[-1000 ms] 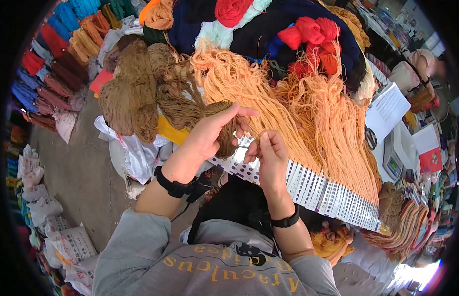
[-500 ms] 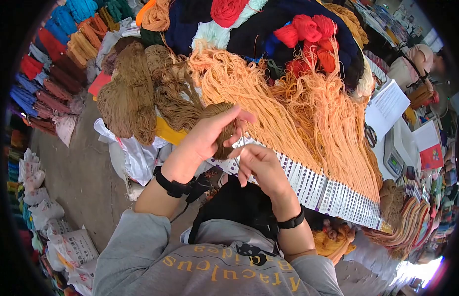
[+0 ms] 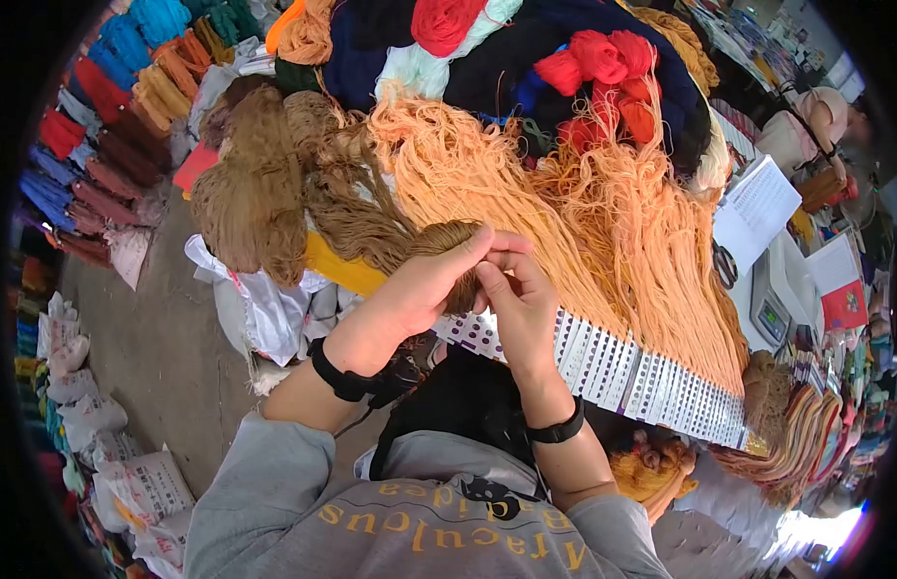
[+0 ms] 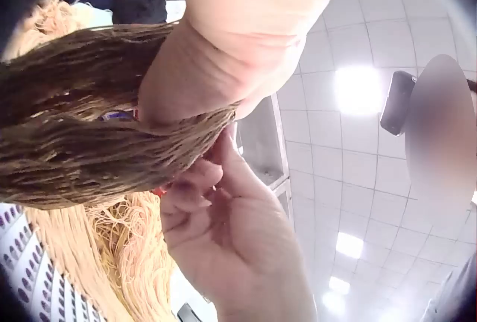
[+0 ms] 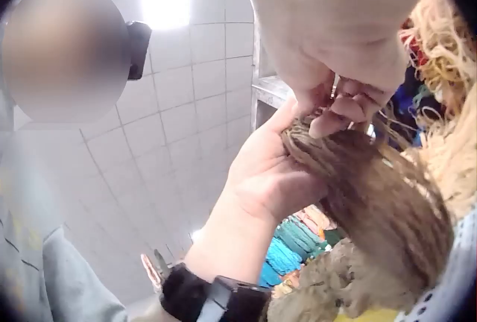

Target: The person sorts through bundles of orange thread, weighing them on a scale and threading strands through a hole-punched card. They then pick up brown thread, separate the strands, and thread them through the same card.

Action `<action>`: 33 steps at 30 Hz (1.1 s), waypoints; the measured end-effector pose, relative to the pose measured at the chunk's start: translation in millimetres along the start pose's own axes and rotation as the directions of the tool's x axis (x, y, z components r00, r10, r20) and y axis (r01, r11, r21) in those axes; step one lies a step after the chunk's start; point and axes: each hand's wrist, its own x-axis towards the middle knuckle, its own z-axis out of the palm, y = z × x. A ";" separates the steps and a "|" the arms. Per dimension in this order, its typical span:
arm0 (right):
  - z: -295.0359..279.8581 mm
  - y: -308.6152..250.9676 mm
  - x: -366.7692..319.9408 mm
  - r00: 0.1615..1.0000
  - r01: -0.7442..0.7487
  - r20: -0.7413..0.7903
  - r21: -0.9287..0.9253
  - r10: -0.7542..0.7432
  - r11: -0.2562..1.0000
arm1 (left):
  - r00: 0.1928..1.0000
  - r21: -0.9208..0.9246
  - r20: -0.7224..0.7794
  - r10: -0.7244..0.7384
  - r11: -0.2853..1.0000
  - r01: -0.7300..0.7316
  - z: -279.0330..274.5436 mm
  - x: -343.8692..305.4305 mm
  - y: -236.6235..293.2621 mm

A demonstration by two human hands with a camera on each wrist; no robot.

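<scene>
A brown yarn skein [image 3: 446, 239] hangs over my left hand [image 3: 410, 294], whose fingers curl through its looped end. In the left wrist view the skein [image 4: 82, 150] spreads to the left in two thick bundles. My right hand [image 3: 525, 314] meets the left at the loop, its thumb and fingers pinching strands there. The right wrist view shows those right fingertips [image 5: 343, 109] on the yarn, with a thin shiny bit between them that I cannot tell. More brown skeins [image 3: 255, 183] lie to the left of the hands.
Long peach yarn [image 3: 487, 183] covers the table, over a white perforated strip [image 3: 641, 381] along the near edge. Red yarn balls [image 3: 603, 63] sit on dark cloth behind. Scissors [image 3: 725, 266], a scale [image 3: 772, 309] and papers [image 3: 757, 207] lie at right. Bags [image 3: 91, 415] line the floor at left.
My right hand dipped down and away from the skein, then came back up to its loop, where the fingertips now meet the left hand. The left hand shifted slightly right and down with the skein.
</scene>
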 end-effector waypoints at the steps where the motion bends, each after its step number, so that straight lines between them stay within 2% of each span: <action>1: 0.1 -0.1 -0.6 1.000 0.005 0.000 0.027 -0.005 1.000 | 1.000 -0.035 -0.007 0.009 0.999 -0.009 0.3 0.0 0.0; 6: -5.1 -0.1 -2.9 0.999 0.039 0.018 0.158 -0.042 0.987 | 0.999 -0.193 -0.009 0.036 0.980 -0.037 -8.8 2.0 -1.0; 9: -5.9 -5.6 -5.7 1.000 0.018 0.013 0.186 -0.020 0.982 | 0.998 -0.220 0.062 0.023 0.976 -0.009 -14.4 -0.2 4.4; 12: -4.7 -14.8 -8.6 0.998 -0.058 0.029 0.296 0.052 0.953 | 0.997 -0.172 -0.065 0.033 0.984 -0.044 -15.0 -1.2 7.6; 15: -8.9 -12.0 -9.2 0.996 -0.050 0.078 0.244 0.032 0.968 | 0.987 -0.152 -0.159 -0.007 0.988 -0.017 -13.6 -3.9 12.4; 18: -10.3 -11.4 -10.3 0.998 -0.046 0.060 0.156 0.037 0.987 | 0.989 -0.060 -0.133 0.072 0.995 -0.080 -21.6 -3.2 11.2; 21: -10.0 -10.4 -12.4 0.990 -0.079 0.111 -0.086 0.088 0.993 | 0.991 -0.054 -0.121 0.063 0.996 -0.070 -18.8 -8.4 19.3; 22: -10.8 -5.8 -12.9 0.986 0.032 0.164 -0.262 0.012 0.965 | 0.987 0.038 -0.151 0.061 0.998 -0.056 -19.0 -9.6 21.1; 24: -12.2 -14.4 -16.1 0.988 0.156 0.066 -0.464 -0.142 0.872 | 0.976 0.217 -0.207 0.063 0.976 -0.017 -21.9 -11.1 24.6; 25: -13.8 -18.4 -17.0 0.974 0.202 0.030 -0.561 -0.225 0.803 | 0.983 0.151 -0.179 0.042 0.988 -0.015 -33.9 -12.7 27.9; 26: -23.4 -19.4 -14.2 0.969 0.174 -0.056 -0.534 -0.240 0.827 | 0.989 0.087 -0.149 0.024 0.996 -0.011 -57.4 -14.8 33.7; 27: -35.3 -26.3 -9.9 0.910 0.298 -0.103 -0.512 -0.401 0.806 | 0.993 0.022 -0.118 0.007 1.000 -0.005 -82.0 -15.9 40.3; 28: -56.4 -28.1 -3.4 0.854 0.392 -0.120 -0.492 -0.507 0.777 | 0.975 -0.084 -0.222 0.029 0.995 -0.048 -104.7 -14.1 47.8; 29: -69.8 -43.4 -4.4 0.834 0.394 -0.224 -0.397 -0.503 0.829 | 0.945 -0.183 -0.326 0.037 0.978 -0.101 -129.3 -12.4 57.0; 30: -85.7 -50.0 -2.7 0.789 0.421 -0.383 -0.231 -0.480 0.877 | 0.942 -0.234 -0.331 0.047 0.963 -0.130 -157.8 -15.0 68.2; 31: -98.5 -61.0 -5.1 0.760 0.529 -0.447 0.004 -0.472 0.848 | 0.940 -0.284 -0.337 0.056 0.946 -0.158 -187.1 -19.1 80.4; 33: -151.1 -66.9 -14.2 0.802 0.563 -0.465 0.382 -0.373 0.733 | 0.913 -0.332 -0.397 0.098 0.912 -0.242 -238.1 -27.2 102.9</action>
